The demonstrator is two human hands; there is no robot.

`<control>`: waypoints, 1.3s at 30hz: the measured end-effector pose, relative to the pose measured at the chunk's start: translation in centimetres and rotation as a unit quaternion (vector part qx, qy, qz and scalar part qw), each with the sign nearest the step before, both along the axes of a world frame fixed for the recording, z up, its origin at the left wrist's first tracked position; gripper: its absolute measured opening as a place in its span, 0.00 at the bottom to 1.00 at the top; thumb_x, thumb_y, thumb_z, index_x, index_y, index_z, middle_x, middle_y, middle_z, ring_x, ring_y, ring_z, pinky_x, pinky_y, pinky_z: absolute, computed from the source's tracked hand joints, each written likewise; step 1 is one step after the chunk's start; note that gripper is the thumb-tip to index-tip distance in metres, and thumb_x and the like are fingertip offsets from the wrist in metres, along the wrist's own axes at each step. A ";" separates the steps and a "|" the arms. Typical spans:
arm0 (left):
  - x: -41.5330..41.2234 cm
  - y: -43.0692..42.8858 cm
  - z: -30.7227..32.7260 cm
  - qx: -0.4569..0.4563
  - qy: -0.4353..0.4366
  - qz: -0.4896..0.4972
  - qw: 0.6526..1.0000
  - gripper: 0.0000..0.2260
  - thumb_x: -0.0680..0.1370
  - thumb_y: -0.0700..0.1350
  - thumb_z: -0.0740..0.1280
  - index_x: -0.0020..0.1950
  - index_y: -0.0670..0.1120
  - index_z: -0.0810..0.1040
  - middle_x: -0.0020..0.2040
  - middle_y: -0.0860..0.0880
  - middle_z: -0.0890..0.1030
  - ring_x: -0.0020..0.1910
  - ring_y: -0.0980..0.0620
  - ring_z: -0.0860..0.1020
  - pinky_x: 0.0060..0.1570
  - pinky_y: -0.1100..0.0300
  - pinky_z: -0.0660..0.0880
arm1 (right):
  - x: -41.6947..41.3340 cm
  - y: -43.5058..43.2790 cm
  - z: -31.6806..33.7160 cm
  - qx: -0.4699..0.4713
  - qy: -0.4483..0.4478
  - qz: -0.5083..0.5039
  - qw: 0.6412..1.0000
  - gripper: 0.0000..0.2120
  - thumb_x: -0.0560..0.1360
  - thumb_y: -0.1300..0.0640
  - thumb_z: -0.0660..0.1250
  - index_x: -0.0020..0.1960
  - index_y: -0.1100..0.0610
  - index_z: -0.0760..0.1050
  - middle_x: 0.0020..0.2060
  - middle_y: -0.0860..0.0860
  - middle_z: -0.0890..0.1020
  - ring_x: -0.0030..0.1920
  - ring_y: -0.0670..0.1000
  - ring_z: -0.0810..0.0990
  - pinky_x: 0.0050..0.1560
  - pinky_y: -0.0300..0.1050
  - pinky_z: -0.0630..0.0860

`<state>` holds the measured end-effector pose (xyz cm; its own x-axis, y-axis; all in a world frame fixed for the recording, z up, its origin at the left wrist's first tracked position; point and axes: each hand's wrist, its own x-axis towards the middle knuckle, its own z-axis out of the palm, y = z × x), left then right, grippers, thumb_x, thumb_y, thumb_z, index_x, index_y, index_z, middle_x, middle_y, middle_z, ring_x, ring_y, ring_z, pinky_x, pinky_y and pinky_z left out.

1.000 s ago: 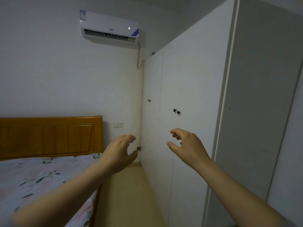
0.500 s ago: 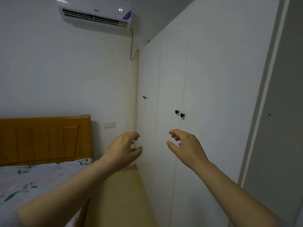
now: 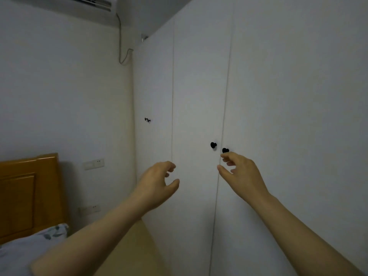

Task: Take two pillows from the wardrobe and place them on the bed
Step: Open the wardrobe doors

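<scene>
A tall white wardrobe (image 3: 278, 96) fills the right side, all doors closed. Two black knobs sit side by side on neighbouring doors, the left knob (image 3: 213, 145) and the right knob (image 3: 225, 150). My right hand (image 3: 242, 174) is raised with curled fingers apart, fingertips just under the right knob, not gripping it. My left hand (image 3: 157, 182) hovers in front of the left door, fingers apart, holding nothing. The bed (image 3: 25, 248) with a floral sheet lies at the lower left. No pillows are visible.
A wooden headboard (image 3: 29, 192) stands against the back wall. An air conditioner (image 3: 79, 2) hangs at the top left, its cable running down the corner. Another pair of knobs (image 3: 147, 120) is on the farther doors. A narrow strip of floor (image 3: 135, 253) runs between bed and wardrobe.
I have moved closer to the wardrobe and turned right, so the bed slid out to the left. Both hands rose toward the two black knobs; the right now reaches just below one.
</scene>
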<state>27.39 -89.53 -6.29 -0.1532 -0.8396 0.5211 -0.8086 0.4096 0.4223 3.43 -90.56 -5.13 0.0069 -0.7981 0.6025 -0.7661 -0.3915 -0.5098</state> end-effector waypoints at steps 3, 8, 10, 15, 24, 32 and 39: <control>-0.3 -3.6 -0.6 0.012 0.000 -0.034 0.999 0.19 0.75 0.53 0.65 0.65 0.51 0.71 0.60 0.53 0.76 0.54 0.56 0.75 0.55 0.58 0.76 | 0.4 -2.3 -0.3 0.003 0.021 -0.025 0.999 0.19 0.75 0.51 0.67 0.64 0.54 0.73 0.58 0.50 0.79 0.56 0.50 0.78 0.59 0.50 0.76; -1.2 -9.9 -0.8 -0.005 -0.003 -0.080 0.997 0.19 0.74 0.54 0.65 0.64 0.52 0.71 0.60 0.55 0.76 0.52 0.59 0.75 0.54 0.60 0.75 | 0.2 -6.5 -1.1 -0.039 0.029 -0.061 0.997 0.19 0.75 0.52 0.66 0.64 0.54 0.73 0.59 0.49 0.78 0.57 0.49 0.76 0.58 0.49 0.76; -1.5 -12.0 -1.0 -0.006 -0.004 -0.096 0.995 0.19 0.75 0.55 0.64 0.65 0.53 0.70 0.60 0.56 0.75 0.52 0.60 0.74 0.55 0.62 0.75 | 0.0 -7.7 -1.2 -0.054 0.015 -0.077 0.995 0.17 0.75 0.53 0.66 0.62 0.54 0.74 0.55 0.48 0.78 0.52 0.47 0.76 0.55 0.45 0.76; -2.1 -17.5 -0.7 -0.012 0.004 -0.134 0.991 0.19 0.75 0.54 0.64 0.64 0.53 0.71 0.59 0.57 0.75 0.52 0.62 0.74 0.52 0.68 0.73 | -0.8 -10.7 -1.1 -0.073 0.001 -0.115 0.991 0.17 0.74 0.53 0.67 0.62 0.53 0.74 0.52 0.44 0.76 0.51 0.45 0.76 0.53 0.43 0.77; -5.3 -24.1 -1.9 0.006 0.038 -0.257 0.966 0.18 0.75 0.52 0.65 0.64 0.52 0.71 0.60 0.56 0.75 0.54 0.60 0.75 0.53 0.69 0.72 | -0.4 -13.7 -1.8 -0.074 0.017 -0.193 0.978 0.19 0.74 0.51 0.67 0.63 0.52 0.73 0.56 0.46 0.77 0.54 0.46 0.77 0.56 0.46 0.77; -6.6 -29.8 -2.0 0.004 0.052 -0.394 0.918 0.19 0.75 0.52 0.65 0.65 0.53 0.70 0.58 0.58 0.74 0.54 0.61 0.74 0.54 0.71 0.70 | 2.0 -14.7 -2.6 -0.077 0.041 -0.317 0.944 0.18 0.74 0.51 0.68 0.63 0.51 0.73 0.54 0.42 0.76 0.52 0.44 0.76 0.55 0.43 0.78; -5.7 -33.3 -2.7 0.015 0.056 -0.499 0.865 0.17 0.75 0.51 0.66 0.63 0.51 0.72 0.57 0.56 0.76 0.53 0.60 0.75 0.55 0.67 0.73 | 5.2 -15.5 -3.1 -0.072 0.049 -0.421 0.903 0.18 0.74 0.52 0.68 0.63 0.52 0.73 0.51 0.40 0.73 0.50 0.43 0.75 0.52 0.42 0.77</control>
<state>21.73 -122.78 -9.03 -0.7591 -0.3323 0.5598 -0.0128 0.8674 0.4975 8.60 -106.06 -8.22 -0.5076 -0.4587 0.7294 -0.8612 0.2950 -0.4138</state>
